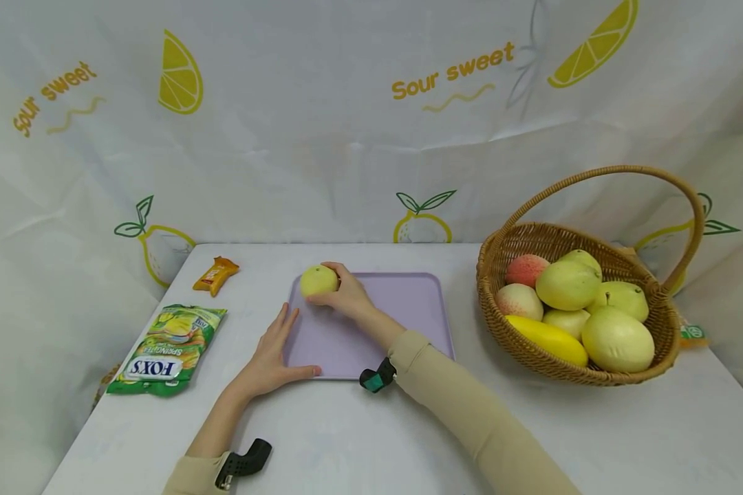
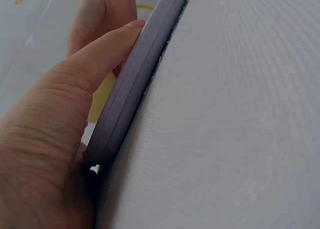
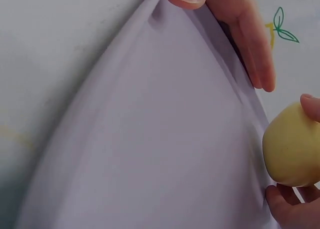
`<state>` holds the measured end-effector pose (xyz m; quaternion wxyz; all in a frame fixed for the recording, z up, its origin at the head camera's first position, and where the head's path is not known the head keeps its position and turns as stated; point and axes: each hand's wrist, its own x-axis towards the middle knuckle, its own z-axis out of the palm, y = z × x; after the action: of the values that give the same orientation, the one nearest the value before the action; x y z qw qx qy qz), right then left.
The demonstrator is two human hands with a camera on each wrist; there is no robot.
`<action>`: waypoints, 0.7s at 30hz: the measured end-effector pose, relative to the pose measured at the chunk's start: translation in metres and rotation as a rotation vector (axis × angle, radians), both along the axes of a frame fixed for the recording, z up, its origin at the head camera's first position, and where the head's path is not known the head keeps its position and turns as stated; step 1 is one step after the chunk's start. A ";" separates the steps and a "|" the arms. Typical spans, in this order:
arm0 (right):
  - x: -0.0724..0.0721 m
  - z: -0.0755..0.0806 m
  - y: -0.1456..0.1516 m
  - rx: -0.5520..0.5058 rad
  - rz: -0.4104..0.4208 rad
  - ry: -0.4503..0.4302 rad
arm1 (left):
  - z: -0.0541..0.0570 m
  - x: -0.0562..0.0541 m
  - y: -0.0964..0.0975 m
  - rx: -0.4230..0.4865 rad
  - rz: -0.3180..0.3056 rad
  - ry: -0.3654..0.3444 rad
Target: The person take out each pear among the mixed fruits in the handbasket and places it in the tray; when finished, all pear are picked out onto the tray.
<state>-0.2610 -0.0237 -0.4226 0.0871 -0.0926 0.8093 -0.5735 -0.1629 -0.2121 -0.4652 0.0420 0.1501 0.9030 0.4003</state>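
A yellow-green apple (image 1: 318, 281) is at the far left corner of the lilac tray (image 1: 402, 302), held between the thumb and fingers of my right hand (image 1: 345, 292). In the right wrist view the apple (image 3: 292, 148) is right beside the tray's rim, partly cut off by the frame. My left hand (image 1: 276, 357) lies spread at the tray's near left corner, its fingers along the left side. The left thumb (image 2: 107, 51) rests against the front rim, as the left wrist view shows.
On the right stands a wicker basket (image 1: 489, 302) with a tall handle, holding peaches, a yellow elongated fruit and several yellow-green fruits. To the left lie a green FOX'S bag (image 1: 167, 349) and a small orange-wrapped snack (image 1: 215, 276). A printed white cloth (image 1: 322, 137) hangs behind the table.
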 end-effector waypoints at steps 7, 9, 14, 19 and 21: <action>-0.003 -0.001 -0.008 0.058 -0.003 0.031 | 0.002 0.002 0.001 -0.002 0.007 -0.006; -0.004 -0.002 -0.009 0.070 -0.004 0.032 | 0.001 0.002 0.000 -0.004 0.004 -0.004; -0.004 -0.001 -0.008 0.095 0.007 0.019 | 0.000 0.002 -0.001 -0.006 -0.004 0.002; -0.006 -0.001 -0.004 0.121 0.050 0.022 | -0.001 0.001 0.000 -0.002 -0.008 0.010; -0.007 -0.003 -0.002 0.128 0.063 0.018 | -0.001 0.001 0.001 0.000 -0.011 0.010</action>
<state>-0.2680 -0.0255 -0.4252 0.1034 -0.1173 0.8418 -0.5167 -0.1620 -0.2112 -0.4659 0.0398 0.1568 0.9025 0.3992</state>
